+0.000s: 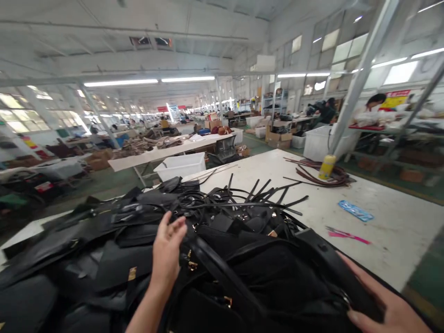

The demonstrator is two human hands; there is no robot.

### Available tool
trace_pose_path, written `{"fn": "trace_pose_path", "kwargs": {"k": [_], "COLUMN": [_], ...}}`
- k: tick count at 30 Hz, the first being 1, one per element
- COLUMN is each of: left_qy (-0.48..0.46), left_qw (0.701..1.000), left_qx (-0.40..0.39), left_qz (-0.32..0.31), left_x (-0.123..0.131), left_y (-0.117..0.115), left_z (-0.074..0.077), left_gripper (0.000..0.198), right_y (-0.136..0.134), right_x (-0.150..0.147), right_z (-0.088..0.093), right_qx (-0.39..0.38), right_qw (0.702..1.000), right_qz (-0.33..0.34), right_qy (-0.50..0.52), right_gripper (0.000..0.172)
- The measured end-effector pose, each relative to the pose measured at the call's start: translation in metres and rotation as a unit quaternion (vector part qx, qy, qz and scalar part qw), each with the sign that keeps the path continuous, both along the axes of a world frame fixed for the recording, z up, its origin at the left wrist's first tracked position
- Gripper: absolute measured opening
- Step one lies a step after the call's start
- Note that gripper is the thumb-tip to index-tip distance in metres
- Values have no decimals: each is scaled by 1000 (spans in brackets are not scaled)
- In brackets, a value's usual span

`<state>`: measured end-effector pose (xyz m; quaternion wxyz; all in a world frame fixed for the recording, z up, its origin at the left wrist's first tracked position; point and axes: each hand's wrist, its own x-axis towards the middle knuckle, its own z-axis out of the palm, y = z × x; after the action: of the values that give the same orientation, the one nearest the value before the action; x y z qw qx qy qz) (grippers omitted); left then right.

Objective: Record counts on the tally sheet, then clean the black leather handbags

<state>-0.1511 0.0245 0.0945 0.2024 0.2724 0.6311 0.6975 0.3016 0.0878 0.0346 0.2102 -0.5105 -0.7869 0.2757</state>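
A black handbag with gold-coloured fittings lies just in front of me, one of its handles arching up on the left. My left hand is raised beside that handle, fingers loosely bent and apart, with nothing in them. At the lower right, my right hand is closed around the bag's other handle, thumb on the near side; part of its fingers is hidden behind it. To the left and behind spreads a heap of black bags, with loose black straps sticking out at the back.
On the white table to the right lie a pair of pink-handled pliers, a blue patterned case, brown straps and a yellow bottle. A white bin stands beyond the far edge. People work farther back.
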Motion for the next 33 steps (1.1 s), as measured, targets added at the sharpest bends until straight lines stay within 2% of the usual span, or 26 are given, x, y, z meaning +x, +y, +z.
{"fn": "trace_pose_path", "kwargs": {"k": [2,3,5,8,10,11,12,13,15,17,18,20,22,24,28,31,33], "left_qy": [75,147,297,496,610,651,673,675,628,564,546,550,582,610,627,615,598], "left_qw": [989,974,934,852,763,718,688,679,709,744,745,715,686,687,725,752,765], "left_qx": [-67,-93,-111,-49,15,26,16,-17,-120,-192,-207,-206,-175,-140,-104,-133,-180], "left_qz": [-110,-145,-165,-163,-212,-245,-272,-289,-296,-303,-322,-379,-401,-369,-264,-198,-155], "left_x": [33,43,48,48,59,69,81,95,122,140,145,146,139,127,95,66,46], "left_y": [-19,-29,-51,-76,-84,-85,-85,-83,-78,-71,-68,-63,-57,-49,-22,2,13], "left_z": [-26,-36,-54,-77,-90,-95,-99,-101,-101,-96,-93,-85,-76,-67,-48,-42,-44], "left_gripper": [45,34,24,30,39,45,53,62,75,69,59,29,3,18,27,29,31], "right_y": [-9,-15,-30,-56,-70,-75,-79,-81,-84,-83,-83,-81,-78,-75,-69,-65,-62], "right_x": [-2,-1,0,2,0,-3,-6,-10,-18,-23,-24,-22,-16,-8,7,13,13], "right_z": [8,11,15,15,15,16,19,21,28,34,36,39,41,43,51,58,62], "right_qx": [-14,-20,-25,-37,-56,-68,-77,-83,-83,-73,-66,-53,-41,-31,4,12,13], "right_qw": [1000,999,998,996,996,995,995,994,994,995,996,996,996,997,998,997,997], "right_qz": [-19,-26,-39,-48,-40,-30,-22,-16,-6,8,13,9,-11,-24,-42,-61,-64], "right_qy": [-10,-18,-36,-59,-65,-66,-65,-66,-67,-65,-65,-71,-76,-68,-35,-36,-32], "right_gripper": [78,78,77,78,78,77,76,76,76,76,77,79,80,80,79,77,78]}}
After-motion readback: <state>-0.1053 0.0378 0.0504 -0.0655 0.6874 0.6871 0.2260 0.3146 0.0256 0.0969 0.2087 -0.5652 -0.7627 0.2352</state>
